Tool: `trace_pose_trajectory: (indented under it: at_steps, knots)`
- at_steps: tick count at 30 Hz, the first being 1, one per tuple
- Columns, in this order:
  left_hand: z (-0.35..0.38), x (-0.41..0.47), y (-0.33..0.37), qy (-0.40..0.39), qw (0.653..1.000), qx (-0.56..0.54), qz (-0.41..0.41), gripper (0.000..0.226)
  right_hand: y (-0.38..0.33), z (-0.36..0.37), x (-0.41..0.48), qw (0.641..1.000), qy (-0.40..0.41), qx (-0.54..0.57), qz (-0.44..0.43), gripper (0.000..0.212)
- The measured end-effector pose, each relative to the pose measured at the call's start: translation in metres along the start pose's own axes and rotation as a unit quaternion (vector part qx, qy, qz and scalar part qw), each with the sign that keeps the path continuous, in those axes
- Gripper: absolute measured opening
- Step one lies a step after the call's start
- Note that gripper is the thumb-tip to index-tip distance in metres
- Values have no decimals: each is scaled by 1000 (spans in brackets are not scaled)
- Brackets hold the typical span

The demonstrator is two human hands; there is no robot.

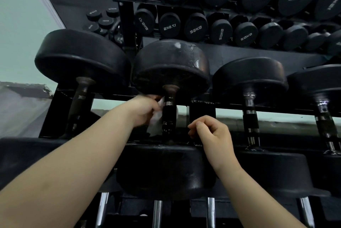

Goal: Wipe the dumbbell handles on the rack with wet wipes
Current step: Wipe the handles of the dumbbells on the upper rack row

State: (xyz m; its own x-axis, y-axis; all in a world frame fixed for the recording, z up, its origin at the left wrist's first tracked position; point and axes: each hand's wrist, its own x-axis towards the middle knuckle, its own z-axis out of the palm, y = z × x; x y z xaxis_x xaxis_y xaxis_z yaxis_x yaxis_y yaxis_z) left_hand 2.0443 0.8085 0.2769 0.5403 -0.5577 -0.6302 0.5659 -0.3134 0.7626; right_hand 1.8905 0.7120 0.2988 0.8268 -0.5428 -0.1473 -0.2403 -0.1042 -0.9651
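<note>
Two bare forearms point(77, 163) reach up from the bottom edge toward a row of black dumbbells lying across a rack point(230, 104). The left hand point(143, 111), slightly blurred, has its fingers curled round a crumpled white wet wipe point(156, 122). It presses the wipe against the left side of the handle point(168, 115) of the middle dumbbell point(171, 67), close under the far head. The right hand point(212, 135) hovers just right of that handle without touching it, its fingers loosely curled on nothing.

The likeliest fault is a half-cleaned grip. The wipe touches only one side of the handle and near one end, so the right side and the underside could be missed unless the wipe is wrapped round. Because the wipe is bunched rather than spread, a fast stroke could pull it loose from the fingers and drop it through the open gap in the rack. With nothing steadying the dumbbell, a hard rub might also roll it in its cradle. That could nip fingers against a head or the neighbouring handle point(250, 117).
</note>
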Motion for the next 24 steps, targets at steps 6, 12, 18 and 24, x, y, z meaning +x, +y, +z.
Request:
trace_pose_trajectory:
  at_steps: [6, 12, 18, 24]
  knots:
    - [-1, -4, -5, -18, 1000, 6, -16, 44, -2, 0, -1, 1000, -2, -2, 5, 34]
    - [0, -6, -7, -19, 999, 36, -21, 44, -2, 0, -1, 1000, 0, 0, 9, 34]
    - [3, -7, -2, 36, 999, 0, 13, 48, -3, 0, -1, 1000, -7, -6, 7, 33]
    - [-10, -21, 4, 29, 998, 50, -1, 45, -4, 0, -2, 1000, -11, -11, 6, 31]
